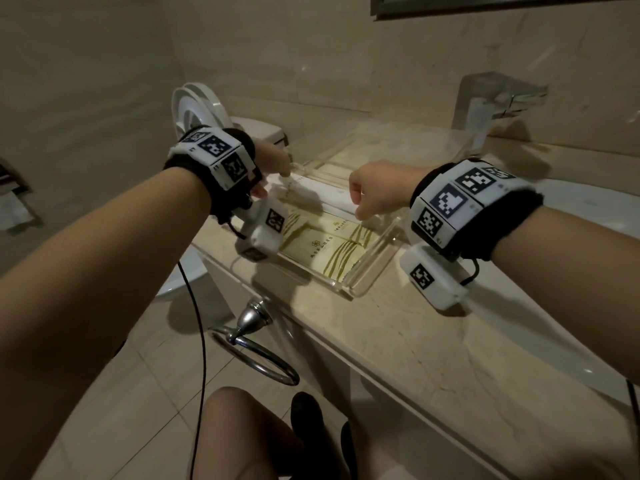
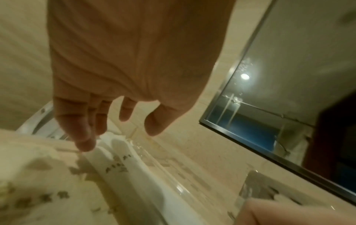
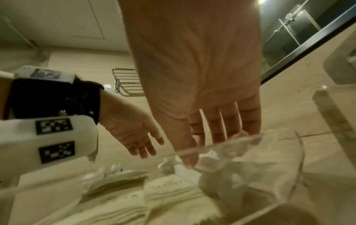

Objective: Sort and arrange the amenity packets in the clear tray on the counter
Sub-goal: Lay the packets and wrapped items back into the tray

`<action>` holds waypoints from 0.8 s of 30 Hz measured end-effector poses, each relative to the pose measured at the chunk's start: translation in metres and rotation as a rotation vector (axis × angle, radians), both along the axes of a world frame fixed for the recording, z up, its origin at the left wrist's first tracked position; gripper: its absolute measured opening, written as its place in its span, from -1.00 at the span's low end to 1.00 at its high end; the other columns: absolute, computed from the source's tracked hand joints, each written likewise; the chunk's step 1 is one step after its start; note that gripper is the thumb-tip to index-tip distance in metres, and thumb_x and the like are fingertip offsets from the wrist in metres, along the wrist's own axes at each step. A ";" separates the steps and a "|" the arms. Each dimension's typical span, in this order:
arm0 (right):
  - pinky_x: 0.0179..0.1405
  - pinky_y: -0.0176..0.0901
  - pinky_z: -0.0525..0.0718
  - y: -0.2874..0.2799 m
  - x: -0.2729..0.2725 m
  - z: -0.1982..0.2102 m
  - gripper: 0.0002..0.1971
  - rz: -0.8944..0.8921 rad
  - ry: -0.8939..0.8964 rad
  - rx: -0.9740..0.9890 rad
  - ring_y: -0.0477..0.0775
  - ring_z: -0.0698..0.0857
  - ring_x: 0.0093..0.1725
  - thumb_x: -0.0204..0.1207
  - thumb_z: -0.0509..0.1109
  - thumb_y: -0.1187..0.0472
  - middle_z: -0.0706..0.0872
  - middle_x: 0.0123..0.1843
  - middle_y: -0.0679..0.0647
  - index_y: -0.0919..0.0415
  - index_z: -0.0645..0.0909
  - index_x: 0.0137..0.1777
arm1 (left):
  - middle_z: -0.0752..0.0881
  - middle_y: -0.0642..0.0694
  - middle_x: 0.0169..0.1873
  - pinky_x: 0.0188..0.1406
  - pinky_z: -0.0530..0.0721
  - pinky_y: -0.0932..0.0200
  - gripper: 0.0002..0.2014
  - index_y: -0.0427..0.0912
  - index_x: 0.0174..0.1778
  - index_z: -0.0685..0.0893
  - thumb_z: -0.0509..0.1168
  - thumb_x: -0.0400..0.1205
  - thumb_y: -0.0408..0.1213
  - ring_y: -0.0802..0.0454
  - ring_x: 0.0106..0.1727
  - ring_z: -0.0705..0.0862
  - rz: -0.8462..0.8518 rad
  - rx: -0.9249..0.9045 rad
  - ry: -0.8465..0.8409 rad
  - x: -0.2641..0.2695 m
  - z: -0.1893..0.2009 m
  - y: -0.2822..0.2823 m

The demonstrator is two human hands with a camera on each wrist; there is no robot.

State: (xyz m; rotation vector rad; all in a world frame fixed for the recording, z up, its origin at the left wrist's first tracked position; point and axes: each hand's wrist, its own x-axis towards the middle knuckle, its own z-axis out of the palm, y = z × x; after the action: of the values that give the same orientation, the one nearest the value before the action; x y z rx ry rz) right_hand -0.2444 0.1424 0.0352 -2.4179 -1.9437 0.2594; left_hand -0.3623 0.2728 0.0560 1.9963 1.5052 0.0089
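Your left hand (image 1: 273, 161) hangs over the far-left end of the clear tray (image 1: 372, 268), fingers straight and loosely spread, holding nothing — in the left wrist view one fingertip (image 2: 84, 144) sits right at the end of a long white packet (image 1: 325, 197), though you cannot tell whether it touches. Your right hand (image 1: 375, 190) is over the tray's right side with fingers pointing down; in the right wrist view its fingers (image 3: 229, 121) reach past the tray wall to crinkled clear wrapping (image 3: 237, 161), and the grip cannot be made out. Below both hands, 2 cream packets with gold stripes (image 1: 325, 252) lie flat in the tray's near part. The tray rests on the beige marble counter (image 1: 398, 341), near its left end. A chrome faucet (image 1: 485, 105) stands behind it.
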 end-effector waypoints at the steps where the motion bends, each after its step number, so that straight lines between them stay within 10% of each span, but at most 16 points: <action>1: -0.14 -0.17 0.52 0.001 0.000 -0.001 -0.65 0.000 -0.010 -0.004 0.08 0.56 -0.05 0.54 0.39 0.23 0.69 0.22 0.24 0.37 0.58 0.28 | 0.50 -0.30 0.10 0.15 0.58 0.08 -0.48 -0.30 0.58 0.22 0.14 0.70 -0.26 -0.09 -0.19 0.57 0.062 -0.065 -0.063 -0.001 -0.001 0.001; 11: -0.44 -0.26 0.41 0.004 0.004 -0.004 -0.70 0.027 -0.079 -0.041 0.13 0.56 -0.14 0.43 0.43 0.31 0.66 0.04 0.23 0.37 0.57 0.14 | 0.48 -0.27 0.15 0.31 0.51 0.23 -0.48 -0.47 0.53 0.20 0.03 0.75 -0.19 -0.01 0.09 0.55 0.215 -0.349 -0.346 0.008 -0.014 0.006; 14: -0.36 -0.22 0.48 0.005 0.008 -0.007 -0.73 0.030 -0.079 -0.002 0.13 0.57 -0.12 0.46 0.41 0.30 0.68 0.08 0.24 0.38 0.60 0.14 | 0.51 -0.29 0.11 -0.02 0.59 0.21 -0.47 -0.51 0.50 0.23 0.05 0.74 -0.17 -0.04 -0.10 0.57 0.238 -0.418 -0.362 0.012 -0.014 0.005; 20: -0.14 -0.15 0.54 0.004 0.013 -0.009 -0.76 0.055 0.019 -0.004 0.10 0.59 -0.11 0.51 0.32 0.31 0.72 0.06 0.24 0.40 0.66 0.11 | 0.45 -0.19 0.22 -0.02 0.57 0.25 -0.50 -0.32 0.57 0.17 0.06 0.73 -0.24 0.04 0.02 0.55 0.285 -0.367 -0.434 0.014 -0.013 0.010; 24: -0.22 -0.35 0.55 0.000 0.013 -0.003 -0.76 0.065 0.131 0.026 -0.05 0.55 -0.21 0.57 0.19 0.42 0.65 -0.14 0.03 0.34 0.66 0.10 | 0.35 -0.22 0.50 0.30 0.52 0.09 -0.52 -0.20 0.62 0.16 0.04 0.75 -0.30 -0.08 0.41 0.51 0.282 -0.357 -0.481 0.014 -0.010 0.010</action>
State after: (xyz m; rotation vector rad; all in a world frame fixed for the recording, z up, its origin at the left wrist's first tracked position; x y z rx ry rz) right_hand -0.2311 0.1426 0.0319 -2.2628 -1.9581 0.3817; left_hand -0.3482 0.2827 0.0457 1.3674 1.3440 0.2957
